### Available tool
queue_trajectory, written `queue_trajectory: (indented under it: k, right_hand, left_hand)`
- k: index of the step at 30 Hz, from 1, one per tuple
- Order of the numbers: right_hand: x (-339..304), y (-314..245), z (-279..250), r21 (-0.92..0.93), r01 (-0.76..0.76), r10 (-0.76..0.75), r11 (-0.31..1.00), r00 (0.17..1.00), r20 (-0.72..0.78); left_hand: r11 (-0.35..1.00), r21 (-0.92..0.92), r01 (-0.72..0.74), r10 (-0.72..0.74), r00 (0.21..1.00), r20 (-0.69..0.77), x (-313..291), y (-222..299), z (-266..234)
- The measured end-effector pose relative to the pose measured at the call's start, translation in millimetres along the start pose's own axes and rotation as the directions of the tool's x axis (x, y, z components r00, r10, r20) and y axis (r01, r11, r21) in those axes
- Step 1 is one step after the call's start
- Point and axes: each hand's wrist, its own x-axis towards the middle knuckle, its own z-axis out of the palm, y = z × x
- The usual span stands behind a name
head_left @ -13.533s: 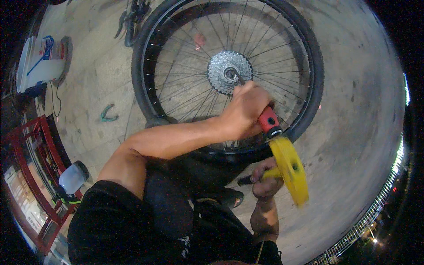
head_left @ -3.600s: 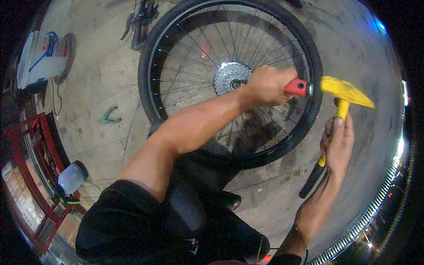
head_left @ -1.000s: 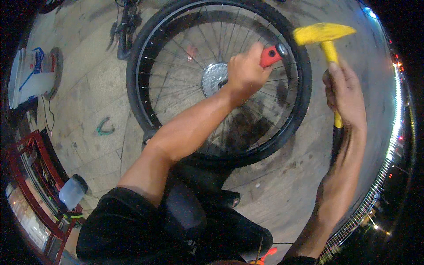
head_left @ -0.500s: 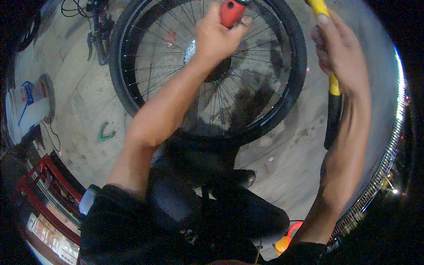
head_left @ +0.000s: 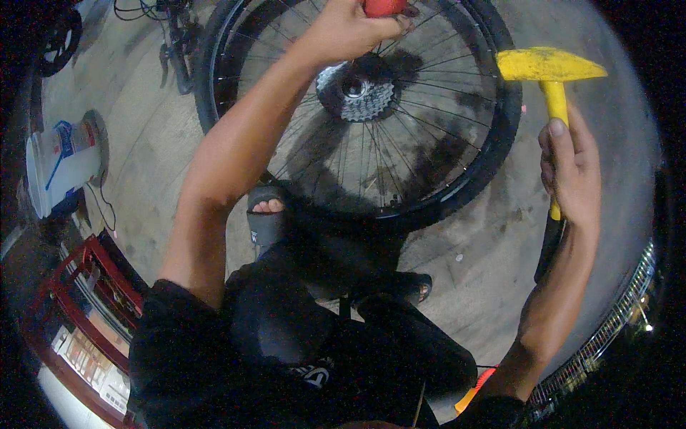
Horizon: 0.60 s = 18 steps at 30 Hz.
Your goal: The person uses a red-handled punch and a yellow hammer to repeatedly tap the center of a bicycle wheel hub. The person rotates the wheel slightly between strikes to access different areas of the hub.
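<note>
Head view: a bicycle wheel [head_left: 429,193] lies flat on the concrete floor [head_left: 500,264], close in front of the person's feet, with its cassette of sprockets [head_left: 356,91] facing up at the hub. A sandalled foot [head_left: 268,214] rests at the wheel's near rim.

The left hand [head_left: 350,28] is closed around a red-handled tool [head_left: 384,7] held just above the cassette; only the red grip shows at the top edge of the picture, so its working end cannot be made out.

The right hand [head_left: 572,171] is clamped on the shaft of a yellow hammer [head_left: 549,68], raised beside the wheel's right rim with the head well above the fist. The two hands are well apart.

Judging by its look, the hammer is stiff and head-heavy, so a grip low on the dark part of the handle should give the most swing. The wheel is rigid at the rim, but its thin spokes look easy to bend; it is best taken by the tyre or the hub.

Towards the floor's left edge stand a white bucket [head_left: 61,164] and a red metal rack [head_left: 86,286].
</note>
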Motion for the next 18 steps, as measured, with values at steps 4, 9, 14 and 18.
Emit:
queue_trajectory:
  k: [4,9,14,18]
  right_hand:
    - [5,4,4,0.052,0.047,-0.048,0.998,0.999,0.014]
    - [8,-3,13,0.018,0.087,-0.088,0.996,0.996,0.020]
    - [-7,-8,16,0.045,-0.008,0.009,0.999,1.000,-0.027]
    - [-22,13,15,0.057,-0.038,0.040,0.998,0.999,-0.037]
  left_hand:
    - [0.993,-0.115,-0.035,0.037,0.999,0.012,-5,-5,5]
    - [0.969,0.197,-0.146,0.172,0.978,-0.120,-13,-8,6]
    - [0.852,0.489,-0.185,0.283,0.950,-0.134,-65,43,30]
    - [0.600,0.453,-0.660,0.481,0.749,0.456,-119,28,40]
